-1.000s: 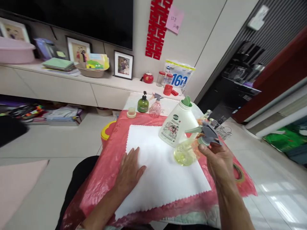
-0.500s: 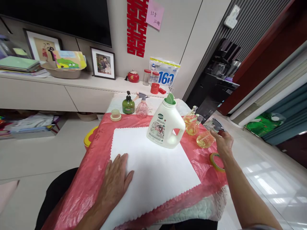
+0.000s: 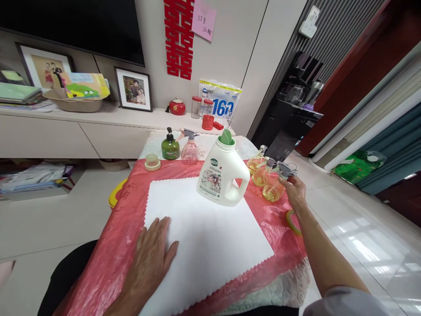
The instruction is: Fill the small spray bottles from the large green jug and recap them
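My left hand (image 3: 153, 245) lies flat, fingers stretched, on the left part of a white sheet (image 3: 210, 245) with scalloped edges. At the right, my right hand (image 3: 295, 192) is closed around the grey trigger head of a clear spray bottle (image 3: 272, 192) with yellow liquid low inside. That bottle stands upright beside two similar spray bottles (image 3: 258, 176). On the sheet's far edge stands a white detergent jug (image 3: 213, 175), its mouth uncapped with green plastic inside. A roll of tape (image 3: 291, 223) lies just below my right hand, partly hidden by the forearm.
Red plastic (image 3: 115, 237) covers the table. Toward its far left are a pale cap (image 3: 152, 162), a green pump bottle (image 3: 170, 147) and a pink spray bottle (image 3: 190, 151). A cabinet (image 3: 125, 127) behind carries photo frames, jars and a bag (image 3: 220, 98).
My right hand has shifted left with the spray bottle, bringing it closer to the other two. The left hand stays flat on the sheet. The camera view has turned slightly.
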`<state>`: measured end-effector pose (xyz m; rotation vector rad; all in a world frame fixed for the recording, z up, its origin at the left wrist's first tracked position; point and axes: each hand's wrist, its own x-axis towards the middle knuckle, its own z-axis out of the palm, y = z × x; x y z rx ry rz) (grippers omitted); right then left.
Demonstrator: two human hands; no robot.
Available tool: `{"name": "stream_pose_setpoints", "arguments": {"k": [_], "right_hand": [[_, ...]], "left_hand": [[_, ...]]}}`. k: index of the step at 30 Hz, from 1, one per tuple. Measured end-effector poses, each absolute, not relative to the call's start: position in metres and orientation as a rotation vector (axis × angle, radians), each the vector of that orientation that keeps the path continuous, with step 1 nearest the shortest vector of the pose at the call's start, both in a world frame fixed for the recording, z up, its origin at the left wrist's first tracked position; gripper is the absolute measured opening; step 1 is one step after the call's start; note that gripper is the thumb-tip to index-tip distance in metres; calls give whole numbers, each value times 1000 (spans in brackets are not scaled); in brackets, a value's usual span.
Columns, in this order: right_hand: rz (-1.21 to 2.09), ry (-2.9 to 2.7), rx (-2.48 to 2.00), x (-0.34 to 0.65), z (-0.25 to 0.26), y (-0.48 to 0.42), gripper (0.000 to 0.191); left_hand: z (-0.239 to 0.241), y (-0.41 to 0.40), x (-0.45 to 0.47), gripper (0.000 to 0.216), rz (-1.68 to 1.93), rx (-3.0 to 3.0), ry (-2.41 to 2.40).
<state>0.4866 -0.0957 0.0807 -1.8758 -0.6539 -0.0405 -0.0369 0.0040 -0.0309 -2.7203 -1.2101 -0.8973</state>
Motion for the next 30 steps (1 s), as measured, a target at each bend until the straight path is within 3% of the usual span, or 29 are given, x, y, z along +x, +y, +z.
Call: {"name": "stream_pose_setpoints", "arguments": {"k": [15,21,25,30], "right_hand": [[166,-768,-1664,481,84,-95,33],[53,-565,-1716,470,83,-105,35],[-115,-339,-1681,429,72,-119,47],[98,-403,-1635,361,48,-125,82]], "left_hand": [[-32,5,-38,52,-895,-2744,-1251],[-34,7,-38,46,-894,-2769,-1271],[-39,8,-38,44,-911,-2788,-1297],[-37,13,-46,46,-863,-2965,-1389]]}}
